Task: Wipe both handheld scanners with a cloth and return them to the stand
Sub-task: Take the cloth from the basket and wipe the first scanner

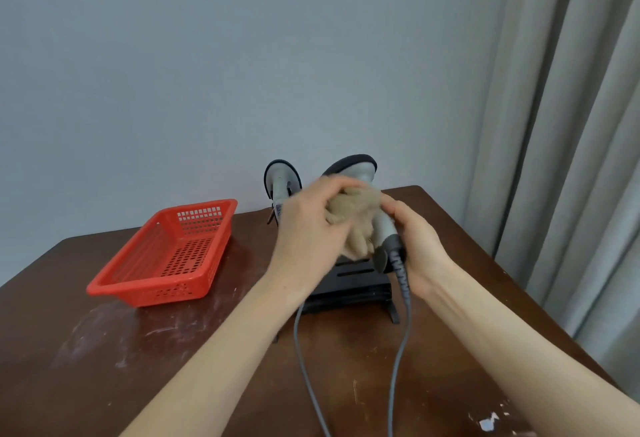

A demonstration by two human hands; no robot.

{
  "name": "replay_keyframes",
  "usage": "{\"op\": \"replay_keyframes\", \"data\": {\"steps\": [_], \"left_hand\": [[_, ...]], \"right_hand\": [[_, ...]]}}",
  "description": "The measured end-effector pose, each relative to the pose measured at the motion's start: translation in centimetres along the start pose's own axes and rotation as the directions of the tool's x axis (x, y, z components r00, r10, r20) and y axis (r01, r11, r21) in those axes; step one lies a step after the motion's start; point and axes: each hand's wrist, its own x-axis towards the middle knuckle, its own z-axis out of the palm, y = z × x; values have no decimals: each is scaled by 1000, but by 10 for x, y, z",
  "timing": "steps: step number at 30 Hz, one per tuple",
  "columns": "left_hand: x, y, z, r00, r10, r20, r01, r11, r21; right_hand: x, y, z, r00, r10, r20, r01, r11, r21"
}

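Note:
My right hand [414,246] grips the handle of a grey handheld scanner [360,168], which is raised above the black stand [349,284] with its dark-rimmed head pointing up and away. My left hand [308,225] presses a crumpled tan cloth [353,222] against the scanner's neck and body. The second grey scanner [282,182] stands upright at the back left of the stand, partly hidden by my left hand. Two grey cables [398,360] run from the scanners toward the table's near edge.
A red perforated plastic basket [166,256] sits left of the stand on the scuffed dark wooden table [104,350]. A grey wall is behind, and a grey curtain [571,125] hangs to the right beyond the table's edge.

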Motion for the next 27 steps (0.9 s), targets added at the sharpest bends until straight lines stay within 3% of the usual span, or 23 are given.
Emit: {"op": "replay_keyframes", "data": {"steps": [2, 4, 7, 11, 16, 19, 23, 27], "left_hand": [[12, -6, -8, 990, 88, -115, -81, 995, 63], [17, -10, -7, 977, 166, -135, -143, 976, 165], [12, -12, 3, 970, 214, -119, -180, 952, 247], [6, -11, 11, 978, 195, -77, -175, 962, 211], [-23, -4, 21, 958, 281, 52, -284, 917, 279], [-20, -5, 16, 956, 288, 59, -293, 918, 268], [4, -5, 1, 974, 219, -60, -198, 948, 249], [6, -3, -1, 979, 199, -53, -179, 948, 262]], "right_hand": [[2, 4, 1, 1000, -30, 7, 30, 999, -15], [5, 7, 0, 998, -61, -9, 61, 997, -56], [7, 10, 5, 993, -114, -5, 112, 984, -136], [7, 12, 6, 990, -141, 11, 141, 977, -160], [10, 15, -5, 979, -201, -15, 193, 958, -212], [11, 17, -1, 980, -178, 91, 190, 971, -143], [8, 19, 4, 983, -166, 77, 178, 966, -188], [8, 16, 5, 984, -176, 21, 177, 964, -200]]}}
